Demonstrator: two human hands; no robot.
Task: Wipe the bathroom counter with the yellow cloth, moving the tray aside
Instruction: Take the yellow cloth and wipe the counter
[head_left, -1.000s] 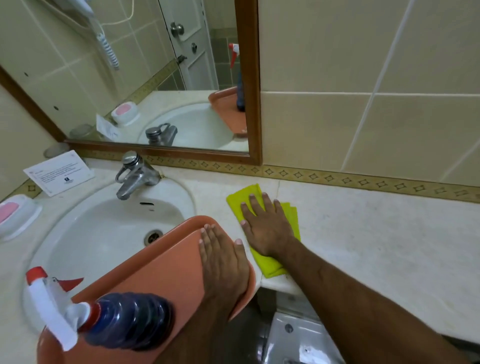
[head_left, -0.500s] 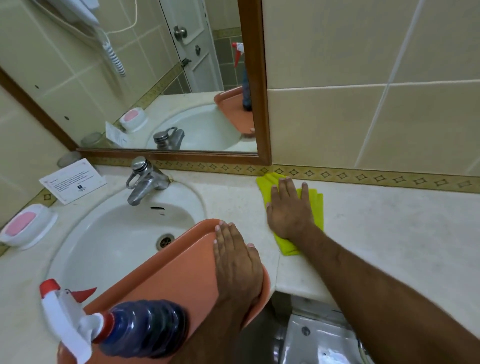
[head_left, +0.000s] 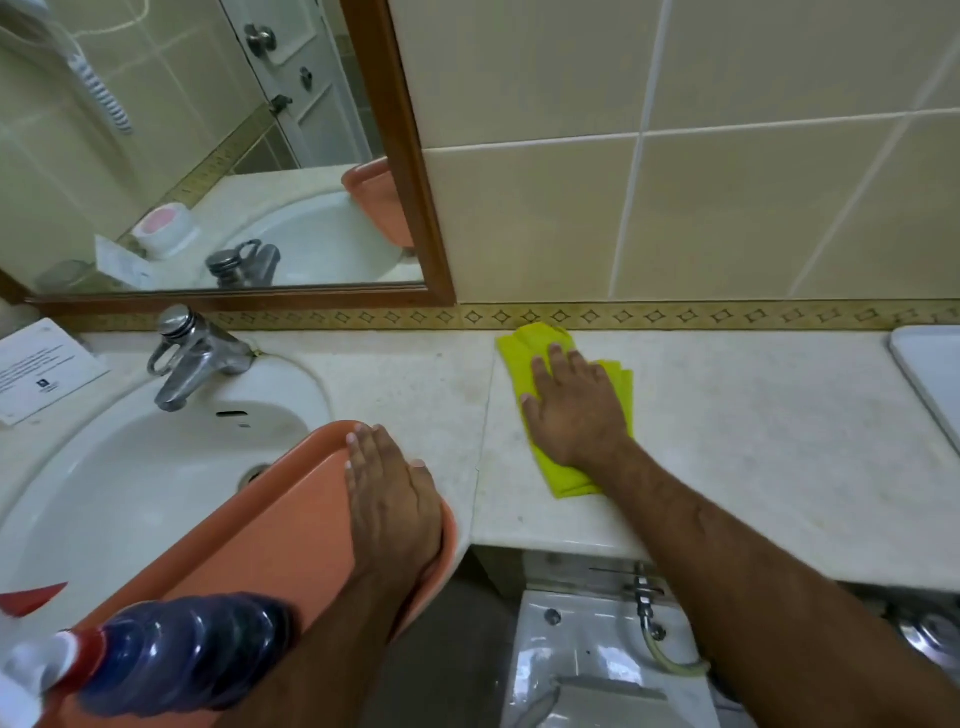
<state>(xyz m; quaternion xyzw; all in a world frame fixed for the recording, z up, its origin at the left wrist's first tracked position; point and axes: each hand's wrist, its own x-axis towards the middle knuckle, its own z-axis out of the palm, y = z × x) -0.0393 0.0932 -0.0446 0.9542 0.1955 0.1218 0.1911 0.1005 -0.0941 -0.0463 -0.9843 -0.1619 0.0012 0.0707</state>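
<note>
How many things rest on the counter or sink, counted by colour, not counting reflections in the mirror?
Yellow: 1, the cloth
Orange: 1, the tray
Blue: 1, the spray bottle on the tray
White: 2, the printed card and a tray edge at far right
Total: 5

A chrome faucet (head_left: 195, 358) stands at the back rim of the white sink (head_left: 104, 467) in the left half of the frame, with a printed card (head_left: 39, 371) at the far left edge. At the lower left lies a dark blue spray bottle (head_left: 176, 657) with a red and white trigger head. A wood-framed mirror (head_left: 208, 156) fills the upper left, and a white tray edge (head_left: 930, 374) shows at the far right.
</note>
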